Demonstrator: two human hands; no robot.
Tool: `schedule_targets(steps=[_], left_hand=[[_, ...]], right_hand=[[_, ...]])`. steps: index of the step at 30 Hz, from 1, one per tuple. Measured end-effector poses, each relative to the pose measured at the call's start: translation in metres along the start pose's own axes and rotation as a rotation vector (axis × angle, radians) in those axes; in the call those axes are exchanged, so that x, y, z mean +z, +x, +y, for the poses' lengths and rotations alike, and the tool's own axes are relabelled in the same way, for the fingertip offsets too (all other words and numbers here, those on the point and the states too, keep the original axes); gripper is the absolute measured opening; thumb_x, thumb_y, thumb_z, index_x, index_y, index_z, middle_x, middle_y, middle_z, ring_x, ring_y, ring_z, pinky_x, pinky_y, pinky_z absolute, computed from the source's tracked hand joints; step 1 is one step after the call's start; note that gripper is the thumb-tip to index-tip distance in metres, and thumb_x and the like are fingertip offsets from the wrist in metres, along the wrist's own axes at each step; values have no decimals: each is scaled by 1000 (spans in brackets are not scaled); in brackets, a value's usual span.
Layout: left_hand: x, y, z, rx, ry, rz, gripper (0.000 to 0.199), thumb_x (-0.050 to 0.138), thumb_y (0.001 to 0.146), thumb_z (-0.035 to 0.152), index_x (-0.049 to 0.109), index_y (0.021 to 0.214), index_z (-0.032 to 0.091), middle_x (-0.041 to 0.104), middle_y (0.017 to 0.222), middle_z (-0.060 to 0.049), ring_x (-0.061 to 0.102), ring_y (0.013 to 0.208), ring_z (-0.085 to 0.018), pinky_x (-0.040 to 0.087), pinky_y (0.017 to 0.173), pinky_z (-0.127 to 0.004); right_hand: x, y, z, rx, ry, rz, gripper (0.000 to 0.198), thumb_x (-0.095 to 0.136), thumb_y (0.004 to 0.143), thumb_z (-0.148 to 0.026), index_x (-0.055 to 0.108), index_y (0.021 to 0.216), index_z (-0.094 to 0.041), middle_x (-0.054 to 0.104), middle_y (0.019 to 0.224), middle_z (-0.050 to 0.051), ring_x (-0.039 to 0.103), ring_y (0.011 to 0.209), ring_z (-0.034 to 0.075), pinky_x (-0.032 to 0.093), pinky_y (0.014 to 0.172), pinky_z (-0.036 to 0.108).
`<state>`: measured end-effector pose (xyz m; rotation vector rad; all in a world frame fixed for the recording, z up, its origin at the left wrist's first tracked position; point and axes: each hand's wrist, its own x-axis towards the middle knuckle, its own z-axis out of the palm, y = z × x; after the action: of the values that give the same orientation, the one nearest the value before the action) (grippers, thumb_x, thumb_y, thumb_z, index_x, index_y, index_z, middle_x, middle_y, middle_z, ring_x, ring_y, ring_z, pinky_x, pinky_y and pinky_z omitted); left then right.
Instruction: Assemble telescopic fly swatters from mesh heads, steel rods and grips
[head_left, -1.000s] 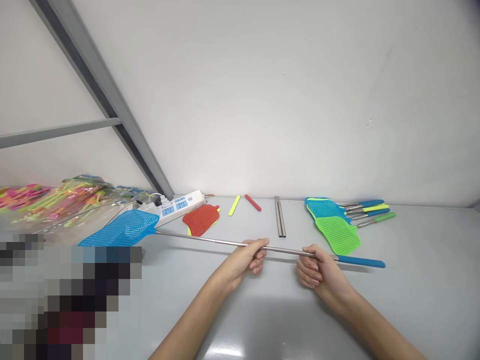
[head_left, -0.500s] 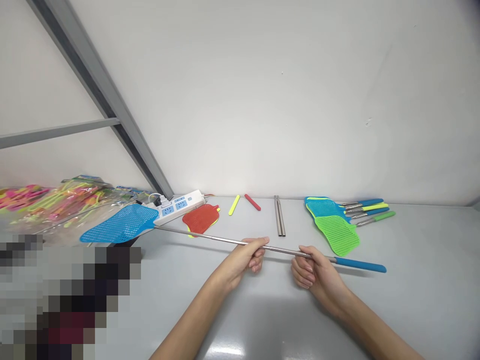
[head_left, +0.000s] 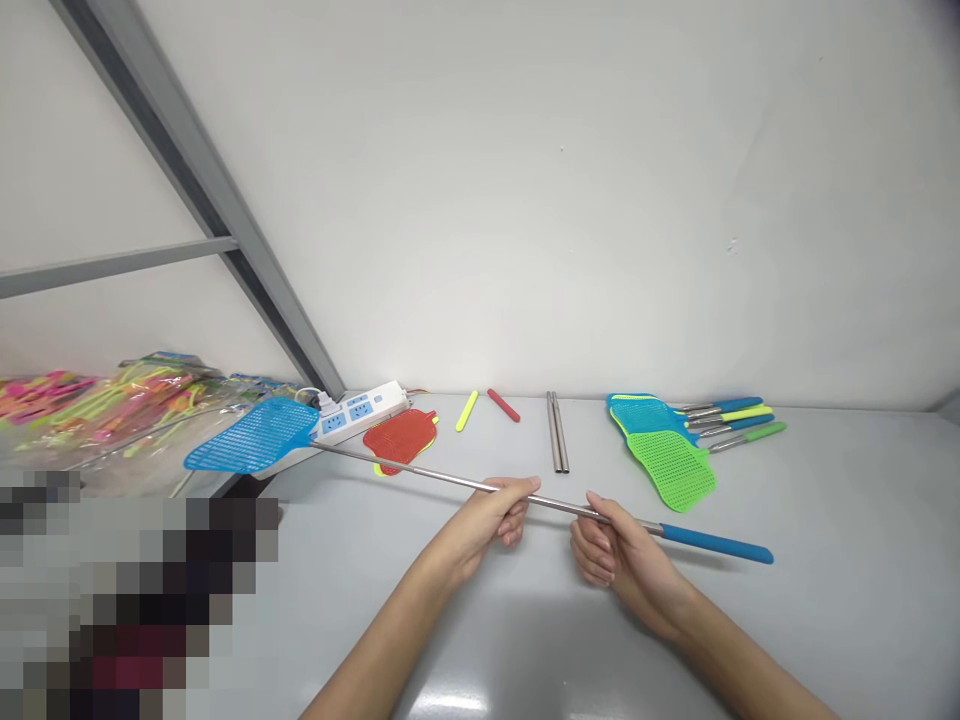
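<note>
A blue fly swatter with a long metal telescopic rod and a blue handle is held over the table, its head to the left. My left hand is closed round the middle of the rod, thumb along the top. Farther right, my right hand grips the rod just short of the blue handle, fingers curled beneath. Beyond the hands, two metal tubes lie side by side on the table. A yellow grip and a red grip lie left of them.
Red and yellow swatter heads lie stacked by a white power strip. At right sits a pile of swatters, a green one on top. Bagged colourful items fill the left. A grey metal post rises before the wall.
The swatter has tilted slightly: its head has risen and shifted right, and the handle end has dropped. My right hand has moved a little left; my left hand stays nearly still.
</note>
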<state>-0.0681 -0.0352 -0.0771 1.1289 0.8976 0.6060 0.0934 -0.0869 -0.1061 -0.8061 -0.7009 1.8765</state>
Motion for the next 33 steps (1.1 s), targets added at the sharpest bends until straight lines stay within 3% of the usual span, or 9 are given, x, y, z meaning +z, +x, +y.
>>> schedule_targets(steps=[8, 18, 33], left_hand=[[7, 0, -1, 1, 35, -33, 43, 49, 69, 47, 22, 49, 18, 20, 43, 8, 21, 39, -5, 21, 44, -22], [8, 3, -4, 2, 121, 18, 43, 48, 69, 49, 25, 49, 18, 21, 40, 8, 22, 38, -5, 22, 42, -22], [23, 7, -16, 15, 180, -82, 47, 39, 73, 52, 33, 41, 17, 26, 36, 6, 27, 37, -6, 23, 42, -22]], right_hand=[[3, 2, 9, 23, 0, -45, 42, 35, 80, -46, 33, 50, -17, 27, 43, -5, 20, 39, 7, 18, 43, 23], [5, 5, 11, 37, 3, -71, 43, 33, 80, -50, 31, 51, -18, 28, 41, -6, 21, 38, 6, 18, 43, 22], [6, 3, 14, 41, -42, -75, 45, 32, 78, -54, 33, 52, -18, 31, 42, -5, 24, 39, 7, 20, 43, 22]])
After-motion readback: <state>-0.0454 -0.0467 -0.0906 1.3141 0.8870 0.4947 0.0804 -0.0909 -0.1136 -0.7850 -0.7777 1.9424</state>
